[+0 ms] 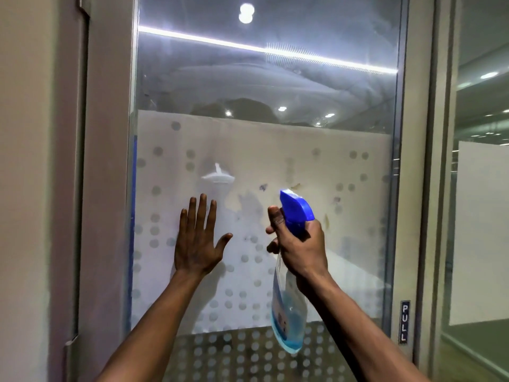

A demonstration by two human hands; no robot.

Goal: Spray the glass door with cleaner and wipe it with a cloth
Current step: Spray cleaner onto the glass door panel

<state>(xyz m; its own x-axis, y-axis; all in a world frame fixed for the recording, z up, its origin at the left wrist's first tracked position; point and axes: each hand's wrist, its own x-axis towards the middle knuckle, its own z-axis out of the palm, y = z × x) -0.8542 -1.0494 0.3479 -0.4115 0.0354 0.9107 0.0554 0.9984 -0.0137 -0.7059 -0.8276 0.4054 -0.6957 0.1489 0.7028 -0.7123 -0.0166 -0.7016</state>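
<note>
The glass door (275, 86) fills the middle of the view, clear on top and frosted white with grey dots lower down. My left hand (197, 241) is flat against the frosted band, fingers spread, holding nothing. My right hand (300, 244) grips the neck of a spray bottle (287, 312) with a blue trigger head (296, 209), nozzle aimed at the glass, fingers on the trigger. Blue liquid sits in the bottom of the clear bottle. No cloth is in view. Some smudges and stains mark the frosted band near the nozzle.
A metal door frame (413, 188) runs down the right side with a small "PULL" sign (404, 322). A grey wall and frame (104, 188) stand on the left. Another glass panel (482, 216) lies at the far right. Ceiling lights reflect in the upper glass.
</note>
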